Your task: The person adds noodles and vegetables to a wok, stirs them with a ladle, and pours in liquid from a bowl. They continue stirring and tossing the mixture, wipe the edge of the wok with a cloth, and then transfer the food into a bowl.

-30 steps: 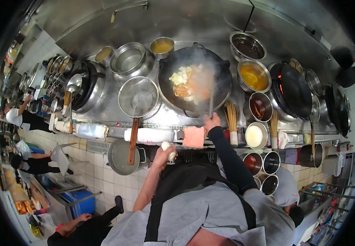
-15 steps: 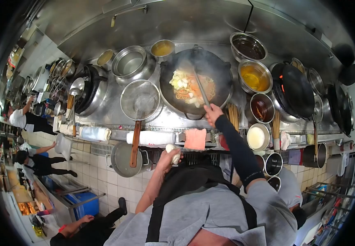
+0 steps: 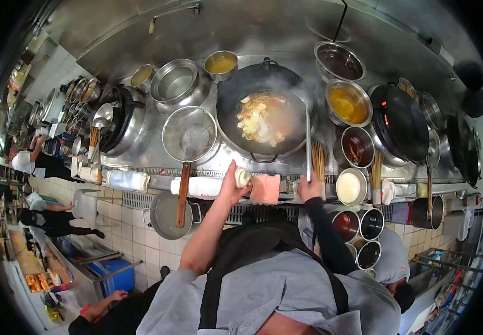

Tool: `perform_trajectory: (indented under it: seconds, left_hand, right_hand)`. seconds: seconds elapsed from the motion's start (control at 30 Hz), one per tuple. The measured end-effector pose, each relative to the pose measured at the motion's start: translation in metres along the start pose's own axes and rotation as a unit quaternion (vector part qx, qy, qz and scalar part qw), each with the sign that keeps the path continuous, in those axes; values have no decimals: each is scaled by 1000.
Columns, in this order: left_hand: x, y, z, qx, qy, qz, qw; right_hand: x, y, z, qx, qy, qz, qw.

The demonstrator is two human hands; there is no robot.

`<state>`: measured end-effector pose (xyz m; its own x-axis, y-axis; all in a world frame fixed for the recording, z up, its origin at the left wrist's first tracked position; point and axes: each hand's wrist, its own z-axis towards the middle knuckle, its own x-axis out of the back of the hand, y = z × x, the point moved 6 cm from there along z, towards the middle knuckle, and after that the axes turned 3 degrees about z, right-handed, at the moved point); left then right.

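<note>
My left hand is closed around a folded white cloth, held near the counter's front edge beside an orange-pink cloth. My right hand grips the end of a long-handled metal cooking utensil. Its handle stretches up to the right rim of the large black wok; steam and blur keep me from making out its head. Noodles with pale chopped vegetables steam in the middle of the wok.
A wooden-handled strainer sits left of the wok. Pots of yellow liquid and dark red sauce stand right, near bamboo brushes. A co-worker in grey bends low at right; another person's hand shows lower left.
My right hand has drawn back toward me and right, bringing the utensil from the wok's middle to its right side. My left hand has risen with the cloth. The food has shifted.
</note>
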<state>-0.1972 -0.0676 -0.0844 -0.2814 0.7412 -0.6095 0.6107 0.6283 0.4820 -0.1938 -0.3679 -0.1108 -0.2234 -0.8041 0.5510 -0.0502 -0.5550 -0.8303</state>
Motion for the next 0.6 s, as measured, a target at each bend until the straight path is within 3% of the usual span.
perform_trajectory:
  seconds: [0.03, 0.07, 0.13, 0.17, 0.23, 0.3, 0.37, 0.4, 0.5, 0.57, 0.6]
  left_hand:
    - [-13, 3, 11, -1, 4, 18, 1000]
    - [-23, 5, 25, 0, 40, 21, 999]
    - [-40, 7, 49, 6, 110, 31, 993]
    - [-36, 6, 69, 1, 120, 54, 991]
    - [-21, -6, 103, -5, 139, 96, 986]
    - [-20, -7, 100, -16, 157, 92, 983]
    - [-19, -4, 92, -40, 149, 82, 985]
    - [-18, -1, 89, -46, 157, 86, 983]
    - [-16, 10, 87, -71, 169, 87, 979]
    - [-6, 10, 91, -52, 186, 95, 977]
    - [-6, 12, 93, -43, 192, 101, 975]
  right_hand:
    - [-33, 23, -18, -34, 5, 129, 991]
    - [-38, -4, -30, -142, -41, 225, 963]
    - [-29, -67, -55, -347, -128, 400, 838]
    - [-25, -67, -46, -337, -166, 410, 831]
    - [-27, -63, -26, -278, -129, 347, 887]
    - [-48, -34, 18, -172, -85, 266, 945]
    - [-59, -43, 56, -155, -70, 251, 953]
    - [-54, -78, 62, -210, -81, 282, 933]
    - [-68, -88, 77, -299, -181, 320, 881]
    - [-64, -72, 92, -50, -211, 117, 969]
    - [-55, -67, 95, 79, -214, 9, 974]
